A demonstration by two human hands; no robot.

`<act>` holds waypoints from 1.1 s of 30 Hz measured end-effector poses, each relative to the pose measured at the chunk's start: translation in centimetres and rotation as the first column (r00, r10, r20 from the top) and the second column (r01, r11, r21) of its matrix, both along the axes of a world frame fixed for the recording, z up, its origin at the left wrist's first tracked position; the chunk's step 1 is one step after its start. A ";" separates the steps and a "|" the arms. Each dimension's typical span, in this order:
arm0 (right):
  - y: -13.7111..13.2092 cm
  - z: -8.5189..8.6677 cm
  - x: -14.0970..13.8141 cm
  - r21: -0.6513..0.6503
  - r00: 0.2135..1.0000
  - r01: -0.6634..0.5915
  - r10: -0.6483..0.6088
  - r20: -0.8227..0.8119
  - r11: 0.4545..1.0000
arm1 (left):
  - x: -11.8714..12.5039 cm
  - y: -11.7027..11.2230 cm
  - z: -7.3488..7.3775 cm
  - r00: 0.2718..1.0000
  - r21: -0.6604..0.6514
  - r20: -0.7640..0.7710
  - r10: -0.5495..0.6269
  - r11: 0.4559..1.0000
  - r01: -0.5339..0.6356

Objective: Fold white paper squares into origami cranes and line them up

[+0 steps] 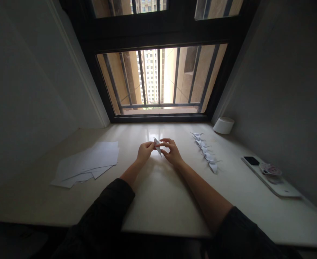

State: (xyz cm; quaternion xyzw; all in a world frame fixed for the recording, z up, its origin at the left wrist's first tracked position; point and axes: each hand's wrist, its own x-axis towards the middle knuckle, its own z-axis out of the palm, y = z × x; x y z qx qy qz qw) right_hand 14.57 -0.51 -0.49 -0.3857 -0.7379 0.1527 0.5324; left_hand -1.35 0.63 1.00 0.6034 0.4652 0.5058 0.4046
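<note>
A small folded piece of white paper (157, 147), pointed at its upper and lower ends, is held up above the pale sill. My left hand (145, 151) pinches its left side between thumb and fingers. From the right, my right hand (171, 151) reaches it with a fingertip against the paper, its other fingers curved and spread apart. To the right of my hands, several folded paper cranes (205, 153) stand in a slanting row. A loose stack of white paper sheets (90, 162) lies to the left.
The windowsill (166, 205) runs up to a dark-framed window (158, 118) with bars outside. A white cup-like object (223, 125) leans by the right wall. Nearer on the right lies a white phone (276, 185) with a round grip on it.
</note>
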 end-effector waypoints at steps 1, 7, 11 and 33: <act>0.1 -0.1 0.0 -0.010 1.000 -0.004 0.004 -0.012 1.000 | 0.1 0.0 0.0 1.000 0.016 -0.008 -0.020 1.000 0.020; 0.1 0.0 0.2 -0.045 0.997 -0.019 0.016 -0.078 0.999 | 0.1 -0.1 -0.3 0.998 0.051 -0.049 -0.050 0.997 0.052; 0.3 -0.1 0.2 -0.087 0.991 -0.060 0.049 -0.123 0.994 | 0.1 -0.2 -0.4 0.995 0.063 -0.093 -0.027 0.997 0.033; -0.2 -0.1 -1.0 -0.308 0.884 -0.118 -0.041 -0.466 0.944 | 0.6 -0.5 -0.2 0.999 0.036 -0.025 -0.021 0.999 0.021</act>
